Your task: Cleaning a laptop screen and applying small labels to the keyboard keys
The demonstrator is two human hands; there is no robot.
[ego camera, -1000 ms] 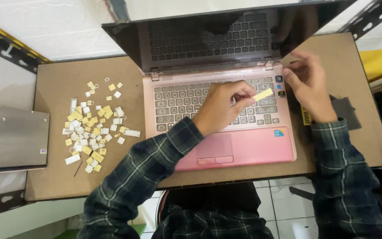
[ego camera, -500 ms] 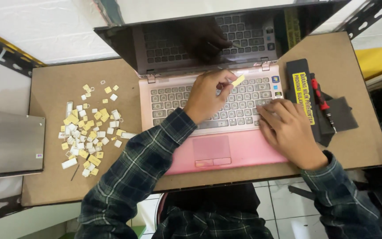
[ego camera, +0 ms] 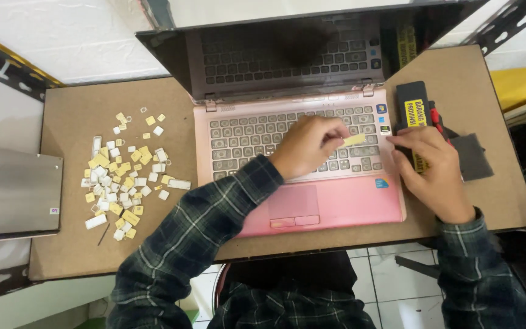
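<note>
A brown board table fills the view, and on it sits an open pink laptop, screen dark and tipped back, keyboard facing the person. To the far left, a flat grey metal panel lies partly off the table's edge. Right of the laptop there's a black case with a yellow label, touching the laptop's side, with a red-handled tool just beside it and a dark grey pad further right.

Now the 2 hands, both in dark plaid sleeves. The left hand is over the middle of the keyboard, fingers curled shut, thumb and forefinger pinching a small pale-yellow keycap. That keycap is held just above the right part of the keyboard, pointing toward the other hand. The right hand lies at the laptop's right edge, over the lower part of the black case, fingers loosely bent and pointing left toward the keycap; whether they grip anything, I cannot tell.

Over on the left of the table, well apart from both hands, a scatter of loose keycaps, white and yellow, lies in an untidy heap.
</note>
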